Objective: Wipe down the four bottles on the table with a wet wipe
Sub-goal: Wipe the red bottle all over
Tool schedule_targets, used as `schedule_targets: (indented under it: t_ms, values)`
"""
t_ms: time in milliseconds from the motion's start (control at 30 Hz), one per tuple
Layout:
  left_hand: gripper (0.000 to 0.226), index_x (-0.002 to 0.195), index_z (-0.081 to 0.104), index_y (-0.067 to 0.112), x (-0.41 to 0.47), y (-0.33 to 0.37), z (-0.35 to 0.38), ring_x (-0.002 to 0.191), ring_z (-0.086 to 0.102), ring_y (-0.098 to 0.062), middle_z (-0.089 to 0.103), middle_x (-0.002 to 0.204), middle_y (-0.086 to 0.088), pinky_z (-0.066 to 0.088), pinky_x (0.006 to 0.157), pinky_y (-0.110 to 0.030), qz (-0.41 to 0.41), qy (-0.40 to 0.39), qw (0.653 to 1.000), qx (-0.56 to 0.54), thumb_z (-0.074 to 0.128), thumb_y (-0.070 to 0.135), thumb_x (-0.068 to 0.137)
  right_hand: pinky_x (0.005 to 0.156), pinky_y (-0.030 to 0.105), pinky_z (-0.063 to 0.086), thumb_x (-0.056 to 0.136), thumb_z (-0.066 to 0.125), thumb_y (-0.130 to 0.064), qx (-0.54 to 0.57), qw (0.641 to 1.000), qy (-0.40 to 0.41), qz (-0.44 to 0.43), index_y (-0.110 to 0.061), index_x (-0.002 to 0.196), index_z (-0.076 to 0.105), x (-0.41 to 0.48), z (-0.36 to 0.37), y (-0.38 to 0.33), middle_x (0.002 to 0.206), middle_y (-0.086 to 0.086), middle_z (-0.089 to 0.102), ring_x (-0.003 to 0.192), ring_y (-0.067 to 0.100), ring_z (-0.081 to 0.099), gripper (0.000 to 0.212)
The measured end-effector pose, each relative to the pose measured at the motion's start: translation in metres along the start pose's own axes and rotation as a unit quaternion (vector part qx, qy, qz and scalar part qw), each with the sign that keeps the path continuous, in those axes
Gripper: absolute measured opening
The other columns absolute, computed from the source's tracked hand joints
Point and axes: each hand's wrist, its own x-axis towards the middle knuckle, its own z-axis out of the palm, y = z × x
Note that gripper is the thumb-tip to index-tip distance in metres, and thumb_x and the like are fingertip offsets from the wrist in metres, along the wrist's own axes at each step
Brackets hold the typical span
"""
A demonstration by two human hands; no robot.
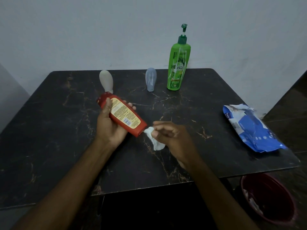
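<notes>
two bare hands meet above a black marble table [49, 146]. left hand [110, 125], palm up, grips a tilted red bottle [123, 116]; right hand [172, 135], fingers curled, pinches a crumpled wet wipe [153, 138] against the bottle's lower end.

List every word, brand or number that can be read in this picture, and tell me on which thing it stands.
"Vatika": front of the green pump bottle.
"Henna": sideways, higher on the same bottle.
"mee": blue wipes pack, the rest unreadable.
Red bottle: back label and barcode, print too small to read.
Grey bottle, beige bottle: no text visible.
</notes>
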Motion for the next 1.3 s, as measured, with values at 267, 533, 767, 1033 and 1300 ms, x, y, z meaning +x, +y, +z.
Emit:
schedule_targets:
  t_ms: [267, 533, 767, 1033, 1300]
  values:
    - [0.058, 0.147, 0.043, 0.008, 0.0, -0.003, 0.0, 0.115, 0.063, -0.033, 0.064, 0.115, -0.017, 0.052, 0.103, -0.05, -0.051, -0.033, 0.998, 0.028, 0.05, 0.044, 0.102, 0.083, 0.059, 0.056, 0.091, 0.067, -0.009, 0.121, 0.99, -0.033, 0.061, -0.002, 0.105, 0.072, 0.011, 0.028, -0.013, 0.106, 0.014, 0.072, 0.097, 0.039, 0.069, 0.016]
    - [0.1, 0.157, 0.022, 0.025, 0.004, -0.003, -0.007, 0.138, 0.047, -0.028, 0.041, 0.151, -0.011, 0.052, 0.103, -0.047, 0.161, 0.018, 0.942, 0.292, 0.064, -0.001, 0.07, 0.064, 0.028, 0.061, 0.091, 0.067, -0.012, -0.057, 0.998, 0.001, -0.009, -0.022, 0.09, 0.073, 0.03, 0.009, -0.046, 0.09, -0.001, 0.073, 0.077, 0.018, 0.07, 0.012]
    - [0.105, 0.161, 0.018, 0.031, -0.003, -0.014, -0.004, 0.158, -0.002, -0.027, 0.007, 0.171, -0.004, 0.005, 0.121, -0.059, 0.44, 0.022, 0.508, 0.74, 0.079, 0.038, 0.077, 0.069, 0.018, 0.051, 0.088, 0.071, -0.021, -0.221, 0.967, -0.011, -0.128, -0.019, 0.09, 0.077, 0.041, 0.004, -0.078, 0.083, -0.012, 0.071, 0.077, 0.003, 0.065, 0.006]
    - [0.047, 0.12, 0.06, 0.013, -0.007, -0.009, -0.007, 0.125, 0.058, -0.03, 0.066, 0.121, -0.009, 0.029, 0.107, -0.05, 0.472, -0.001, 0.442, 0.763, 0.063, 0.041, 0.083, 0.072, 0.022, 0.057, 0.089, 0.07, -0.015, -0.122, 0.983, -0.05, -0.124, -0.018, 0.094, 0.074, 0.019, 0.0, -0.072, 0.091, -0.007, 0.073, 0.084, 0.006, 0.07, 0.007]
    - [0.054, 0.121, 0.06, 0.012, -0.01, -0.01, -0.005, 0.11, 0.062, -0.027, 0.066, 0.117, -0.009, 0.027, 0.102, -0.037, 0.422, -0.005, 0.502, 0.755, 0.069, 0.032, 0.072, 0.061, 0.017, 0.056, 0.092, 0.064, -0.006, -0.021, 0.986, 0.088, -0.142, -0.017, 0.105, 0.07, 0.002, -0.018, -0.066, 0.086, -0.014, 0.073, 0.073, 0.008, 0.073, 0.018]
